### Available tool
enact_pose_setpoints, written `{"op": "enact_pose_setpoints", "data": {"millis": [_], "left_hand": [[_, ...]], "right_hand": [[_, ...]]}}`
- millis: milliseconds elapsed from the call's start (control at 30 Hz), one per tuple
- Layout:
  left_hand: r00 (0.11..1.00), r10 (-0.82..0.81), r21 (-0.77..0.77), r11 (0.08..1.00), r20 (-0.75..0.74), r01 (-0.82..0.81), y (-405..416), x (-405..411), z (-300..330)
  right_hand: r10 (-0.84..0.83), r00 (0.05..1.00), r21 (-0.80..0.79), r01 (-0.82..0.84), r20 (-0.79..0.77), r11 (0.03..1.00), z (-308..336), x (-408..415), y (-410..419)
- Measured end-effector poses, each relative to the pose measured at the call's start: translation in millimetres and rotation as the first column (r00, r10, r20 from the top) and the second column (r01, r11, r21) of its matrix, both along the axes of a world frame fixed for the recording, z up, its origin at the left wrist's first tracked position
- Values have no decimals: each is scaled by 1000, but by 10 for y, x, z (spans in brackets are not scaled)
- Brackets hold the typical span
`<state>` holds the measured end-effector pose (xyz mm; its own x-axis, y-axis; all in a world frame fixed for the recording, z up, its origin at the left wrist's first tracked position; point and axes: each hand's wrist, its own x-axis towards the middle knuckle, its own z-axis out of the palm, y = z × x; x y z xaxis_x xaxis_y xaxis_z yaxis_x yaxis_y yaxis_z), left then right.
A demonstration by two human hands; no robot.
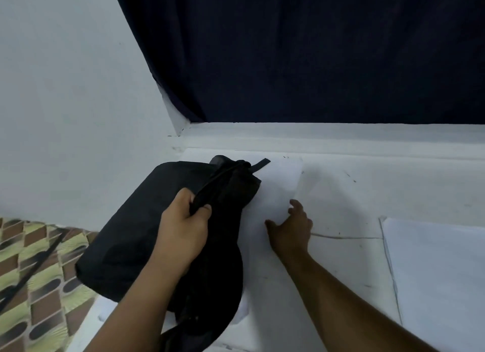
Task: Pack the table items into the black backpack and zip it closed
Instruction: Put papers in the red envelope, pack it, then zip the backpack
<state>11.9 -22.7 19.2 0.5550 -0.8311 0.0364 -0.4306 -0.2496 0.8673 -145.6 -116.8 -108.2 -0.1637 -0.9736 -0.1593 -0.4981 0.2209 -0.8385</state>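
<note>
Black backpack lies at the counter's left edge, its lower end overhanging. Left hand has its grip curled round a fold of the backpack's fabric. Right hand, fingers spread wide and holding nothing, touches white paper just beside the backpack.

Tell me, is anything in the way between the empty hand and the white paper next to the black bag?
Nothing visible is. The right hand is open, its fingertips right at the white paper's edge. The left hand grips the black backpack, which lies just left of that sheet.
</note>
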Motion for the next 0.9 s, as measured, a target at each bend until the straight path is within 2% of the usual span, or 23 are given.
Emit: {"op": "enact_pose_setpoints", "data": {"millis": [100, 167, 267, 367, 467, 600, 733, 833, 900], "left_hand": [[999, -27, 3, 1000, -45, 27, -52, 87, -42], [998, -31, 13, 999, -59, 32, -75, 115, -46], [997, -57, -1, 998, -61, 57, -78, 144, -30], [995, -74, -1, 997, -63, 75, -77, 169, -41], [996, -72, -4, 997, -54, 72, -75, 145, -31], [997, -76, -46, 996, -1, 76, -43, 53, -6], [991, -83, -35, 996, 102, 87, -37, -77, 20], [962, -170, 74, 985, 214, 158, -56, -290, 47], [903, -273, 167, 959, 330, 229, -61, -506, 59]], "right_hand": [[-168, 950, 52, 160, 262, 986, 90, 31, -63], [-221, 912, 142, 182, 345, 973, 152, 44, -119], [-149, 957, 212, 97, 247, 972, 206, 74, -193], [-53, 989, 159, 31, 138, 987, 237, 57, -178], [-38, 989, 89, 25, 144, 996, 247, -34, -114], [-116, 963, 33, 111, 244, 993, 231, -306, 6], [-208, 945, -56, 229, 254, 972, 345, -801, 97], [-257, 937, -87, 284, 238, 955, 404, -1250, 139], [-261, 935, -96, 290, 240, 952, 429, -1538, 176]]}}
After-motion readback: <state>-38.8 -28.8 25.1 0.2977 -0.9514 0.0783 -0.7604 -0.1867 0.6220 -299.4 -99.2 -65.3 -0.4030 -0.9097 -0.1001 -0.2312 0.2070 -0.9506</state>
